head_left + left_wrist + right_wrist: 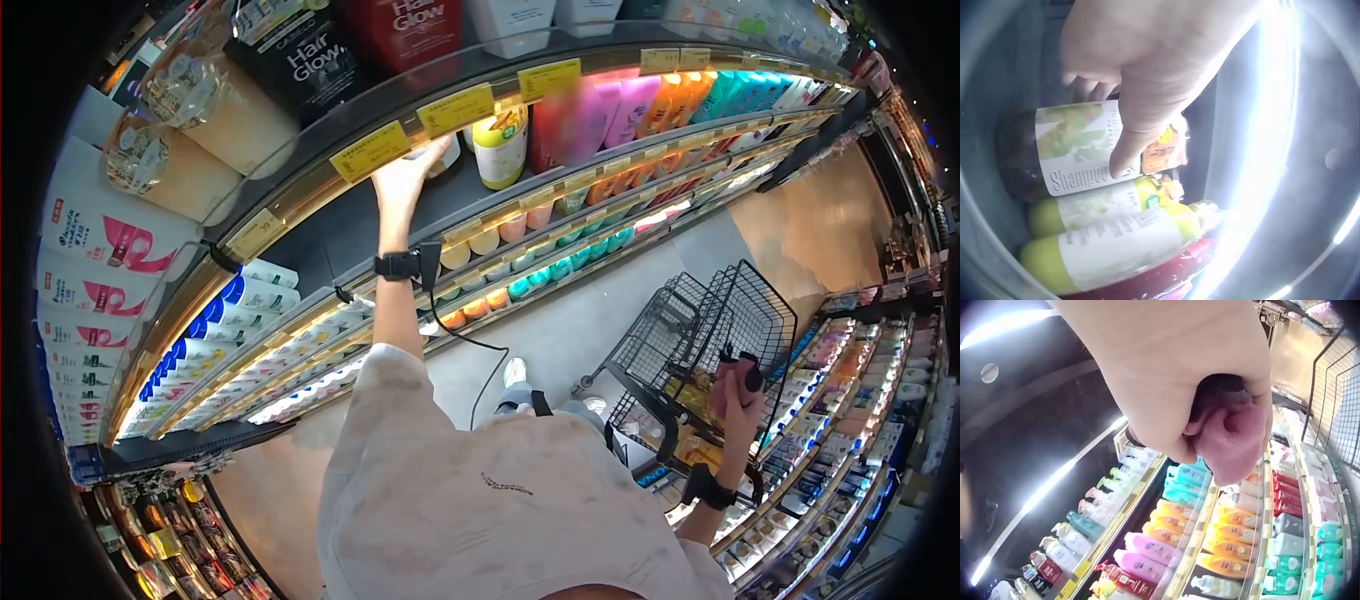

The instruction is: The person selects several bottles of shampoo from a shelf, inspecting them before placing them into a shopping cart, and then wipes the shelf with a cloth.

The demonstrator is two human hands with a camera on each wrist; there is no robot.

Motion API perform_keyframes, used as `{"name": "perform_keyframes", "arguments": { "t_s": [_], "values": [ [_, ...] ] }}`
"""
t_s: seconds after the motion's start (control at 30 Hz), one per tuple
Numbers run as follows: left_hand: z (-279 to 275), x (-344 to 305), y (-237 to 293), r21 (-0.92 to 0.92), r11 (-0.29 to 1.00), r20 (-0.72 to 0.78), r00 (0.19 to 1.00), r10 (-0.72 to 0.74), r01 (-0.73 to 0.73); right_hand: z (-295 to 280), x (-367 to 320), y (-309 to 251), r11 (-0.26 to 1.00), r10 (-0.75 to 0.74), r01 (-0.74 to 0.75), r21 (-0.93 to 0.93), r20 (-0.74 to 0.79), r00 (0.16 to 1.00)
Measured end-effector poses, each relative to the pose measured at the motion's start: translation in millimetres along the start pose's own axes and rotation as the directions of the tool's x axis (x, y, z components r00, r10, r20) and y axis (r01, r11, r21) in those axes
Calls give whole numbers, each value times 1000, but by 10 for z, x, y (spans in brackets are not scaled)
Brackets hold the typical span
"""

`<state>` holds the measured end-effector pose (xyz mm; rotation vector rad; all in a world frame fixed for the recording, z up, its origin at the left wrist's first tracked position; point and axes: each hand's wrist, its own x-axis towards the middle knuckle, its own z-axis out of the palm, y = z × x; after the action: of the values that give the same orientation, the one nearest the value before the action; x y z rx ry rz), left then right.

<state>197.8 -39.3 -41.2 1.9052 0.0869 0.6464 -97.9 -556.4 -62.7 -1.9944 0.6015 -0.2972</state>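
Note:
My left hand (402,188) reaches in under the upper shelf edge. In the left wrist view the left hand (1147,69) grips a dark bottle with a white Shampoo label (1079,150), thumb across the label and fingers on its far side. Beside it lie yellow-green bottles with white labels (1122,247); one yellow bottle (501,150) shows right of the hand in the head view. Low on the right, my right hand (742,412) holds a soft pink item (724,385) by the cart. In the right wrist view the right hand (1172,369) curls round that pink item (1232,444), with something dark inside the grip.
A black wire shopping cart (690,340) stands right of the body, with items in its lower part. Curved shelves of bottles run ahead, their front edge (300,210) carrying yellow price tags. Another stocked shelf (830,430) is at the right. A cable (480,345) hangs from the left wrist.

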Motion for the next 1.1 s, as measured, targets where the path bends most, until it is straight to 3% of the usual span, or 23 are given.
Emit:
{"name": "perform_keyframes", "arguments": {
  "t_s": [0.03, 0.07, 0.13, 0.2, 0.33, 0.43, 0.47, 0.5, 0.53, 0.57, 0.6, 0.63, 0.67, 0.73, 0.77, 0.87, 0.9, 0.93, 0.97, 1.0, 1.03, 1.07, 1.1],
  "values": [
    [22, -44, -107, 68, 992, -147, 982, 118, -109, 110, -41, -41, 999, 3, -4, -41, -22, 1000],
    [29, -94, -205, -176, 975, -204, 974, 97, -134, 170, -25, -125, 990, 70, -89, 113, 164, 984],
    [-73, -247, -327, -280, 960, -340, 934, -107, 7, 395, -89, -454, 997, -49, 42, 63, 114, 992],
    [-109, -399, -334, -708, 687, -413, 884, -217, -162, 549, 9, -321, 982, 29, -51, 182, 123, 992],
    [-275, -804, -153, -809, 583, -335, 874, -352, -75, 1131, -39, -890, 876, 109, -172, 450, 162, 981],
    [-270, -1275, 45, -878, 470, -133, 894, -428, 94, 1651, -13, -1095, 750, 159, -323, 577, 317, 935],
    [-203, -1433, 114, -875, 470, -104, 902, -418, 117, 1799, -16, -1116, 806, 64, -240, 541, 323, 944],
    [-235, -1525, 293, -784, 569, 33, 934, -357, 246, 1920, -96, -1248, 857, -16, -157, 490, 329, 944],
    [-169, -1665, 243, -653, 623, 153, 881, -448, 431, 2033, -192, -1376, 896, -94, -68, 438, 338, 936],
    [-87, -1819, 118, -415, 856, 147, 951, -272, 309, 2145, -222, -1437, 915, -209, 30, 402, 408, 889],
    [-133, -1835, 517, -404, 897, 218, 971, -98, 181, 2235, -357, -1515, 915, -251, 42, 401, 485, 838],
    [-48, -1947, 729, -498, 825, 264, 953, -150, 268, 2325, -491, -1593, 914, -291, 54, 402, 557, 778],
    [69, -2015, 809, -548, 821, 206, 977, -53, 160, 2467, -534, -1434, 834, -443, 185, 519, 433, 785],
    [-6, -1935, 1086, -286, 940, 67, 975, 212, -185, 2470, -523, -1481, 722, -368, 26, 691, 352, 860],
    [25, -1926, 1124, -322, 925, 45, 973, 228, -202, 2436, -322, -1147, 681, -190, -296, 670, 551, 813],
    [153, -2108, 1327, -455, 873, 76, 969, 236, -177, 2191, -413, -1093, 717, -171, -331, 613, 615, 770],
    [200, -2154, 1449, -512, 848, 125, 964, 235, -140, 2031, -432, -946, 809, -371, -45, 587, 568, 735],
    [267, -2190, 1557, -566, 818, 173, 954, 243, -106, 1865, -472, -877, 796, -555, 253, 550, 496, 668],
    [361, -2243, 1621, -561, 810, 185, 927, 327, -174, 1670, -464, -851, 764, -618, 358, 537, 449, 646],
    [456, -2315, 1724, -574, 796, 188, 915, 358, -193, 1508, -453, -857, 802, -459, 91, 591, 511, 727],
    [558, -2416, 1839, -589, 781, 197, 900, 389, -208, 1347, -439, -864, 736, -276, -199, 647, 556, 784],
    [665, -2528, 1968, -607, 763, 209, 883, 421, -221, 1188, -424, -873, 587, -90, -426, 688, 579, 811],
    [778, -2625, 2139, -591, 762, 157, 889, 430, -264, 1052, -316, -591, 692, -103, -316, 649, 522, 847]
  ]
}}
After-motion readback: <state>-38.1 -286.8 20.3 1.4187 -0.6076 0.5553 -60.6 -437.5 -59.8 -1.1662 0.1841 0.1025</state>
